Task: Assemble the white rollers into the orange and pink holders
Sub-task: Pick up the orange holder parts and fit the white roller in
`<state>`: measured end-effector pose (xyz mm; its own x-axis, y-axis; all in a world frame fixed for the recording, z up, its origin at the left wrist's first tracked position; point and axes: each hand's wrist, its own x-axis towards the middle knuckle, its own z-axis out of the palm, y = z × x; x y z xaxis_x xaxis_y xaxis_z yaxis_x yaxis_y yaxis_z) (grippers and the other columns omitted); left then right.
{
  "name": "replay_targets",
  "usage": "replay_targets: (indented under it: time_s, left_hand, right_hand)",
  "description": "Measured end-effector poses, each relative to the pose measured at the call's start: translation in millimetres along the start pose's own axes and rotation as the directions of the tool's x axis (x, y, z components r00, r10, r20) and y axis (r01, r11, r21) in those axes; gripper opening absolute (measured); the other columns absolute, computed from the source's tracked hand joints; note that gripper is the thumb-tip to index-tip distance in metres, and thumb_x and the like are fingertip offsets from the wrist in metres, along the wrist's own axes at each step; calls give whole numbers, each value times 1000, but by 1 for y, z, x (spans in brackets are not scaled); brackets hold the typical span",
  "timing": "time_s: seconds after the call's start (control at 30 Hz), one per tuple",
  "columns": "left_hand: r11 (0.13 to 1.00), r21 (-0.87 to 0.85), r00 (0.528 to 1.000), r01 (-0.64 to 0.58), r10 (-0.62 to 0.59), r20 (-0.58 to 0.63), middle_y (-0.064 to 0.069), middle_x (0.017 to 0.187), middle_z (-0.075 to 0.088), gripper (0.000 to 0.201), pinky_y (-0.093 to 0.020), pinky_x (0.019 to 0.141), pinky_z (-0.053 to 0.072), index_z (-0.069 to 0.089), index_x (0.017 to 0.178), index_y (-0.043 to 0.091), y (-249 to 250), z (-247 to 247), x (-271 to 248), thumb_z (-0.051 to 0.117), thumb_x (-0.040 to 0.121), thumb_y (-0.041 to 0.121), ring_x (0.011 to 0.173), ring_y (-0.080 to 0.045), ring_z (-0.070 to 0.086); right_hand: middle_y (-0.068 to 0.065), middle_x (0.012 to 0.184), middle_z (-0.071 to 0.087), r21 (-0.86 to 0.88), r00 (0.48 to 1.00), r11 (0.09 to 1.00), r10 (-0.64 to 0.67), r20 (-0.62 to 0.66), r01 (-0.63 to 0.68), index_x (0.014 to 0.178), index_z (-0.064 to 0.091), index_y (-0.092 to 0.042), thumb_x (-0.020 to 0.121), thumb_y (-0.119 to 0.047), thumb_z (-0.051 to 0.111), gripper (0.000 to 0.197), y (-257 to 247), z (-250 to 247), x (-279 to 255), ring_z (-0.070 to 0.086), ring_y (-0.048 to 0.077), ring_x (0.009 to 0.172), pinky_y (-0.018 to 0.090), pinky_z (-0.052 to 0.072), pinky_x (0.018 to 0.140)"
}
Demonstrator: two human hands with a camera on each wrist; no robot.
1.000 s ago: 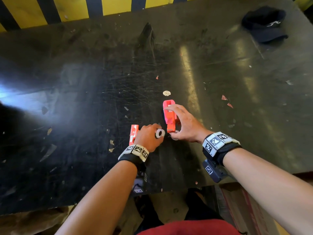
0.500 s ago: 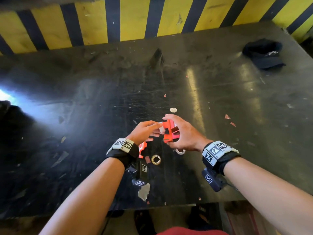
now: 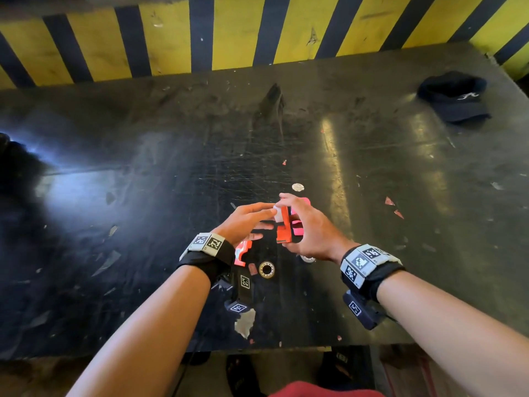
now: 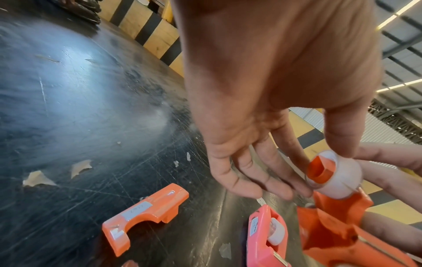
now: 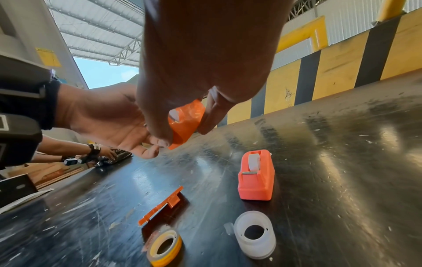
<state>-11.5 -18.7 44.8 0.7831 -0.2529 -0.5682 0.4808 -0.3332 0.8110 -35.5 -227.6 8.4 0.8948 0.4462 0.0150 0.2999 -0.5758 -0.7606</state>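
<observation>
My right hand [image 3: 289, 220] grips an orange holder half [image 3: 284, 229] upright above the black table [image 3: 143, 196]. With thumb and fingertips, my left hand [image 3: 270, 215] pinches a white roller [image 3: 277, 212] against the holder's top end. In the left wrist view the white roller [image 4: 332, 178] sits on the orange peg of that holder [image 4: 335, 227]. A pink holder [image 5: 255, 178] with a roller inside it stands on the table just beyond. Another orange half [image 4: 146, 213] lies flat under my left wrist. A loose white roller [image 5: 254, 234] lies below my right hand.
A yellow-edged tape roll [image 3: 266, 269] lies near the table's front edge. A black cap [image 3: 455, 97] sits at the far right corner. A yellow and black striped barrier [image 3: 229, 35] runs along the far edge. Another person's hands [image 5: 102, 153] work at the left end.
Both hands have lifted off the table. The right hand raised the orange holder, and the left hand brought the white roller up to its top end.
</observation>
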Motion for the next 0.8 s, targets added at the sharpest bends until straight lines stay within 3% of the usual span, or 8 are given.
replay_targets:
  time_s: [0.17,0.3,0.53,0.8]
  left_hand:
    - [1000,1,1000,-13,13,15,2,120,73,27,-48,107,46,67,128,30,-3,-1,-1,60,102,32,114,-17,69]
    - [1000,-22,1000,-21,21,19,1,120,75,22,-49,109,47,66,121,36,-4,-1,-1,63,101,28,115,-18,70]
    - [999,21,999,-25,24,41,-1,120,74,34,-54,110,46,62,124,37,-9,-2,0,72,95,22,116,-21,68]
    - [999,32,999,-1,0,34,-6,117,74,36,-59,113,44,60,130,30,-12,3,4,69,97,20,118,-26,67]
  right_hand:
    - [-6,158,32,-10,999,1000,-17,-33,16,146,40,-29,72,-19,91,91,3,2,0,54,26,132,50,59,97]
    - [-6,152,35,0,999,1000,-31,-40,31,145,40,-28,71,-20,92,91,2,2,2,54,25,127,50,61,93]
    - [-8,147,36,-1,999,999,-40,-33,40,141,40,-30,70,-21,92,89,2,3,2,56,25,123,49,62,90]
    - [-5,148,35,-4,999,999,-32,-16,32,142,43,-24,71,-20,93,87,-2,3,1,54,22,123,45,62,91]
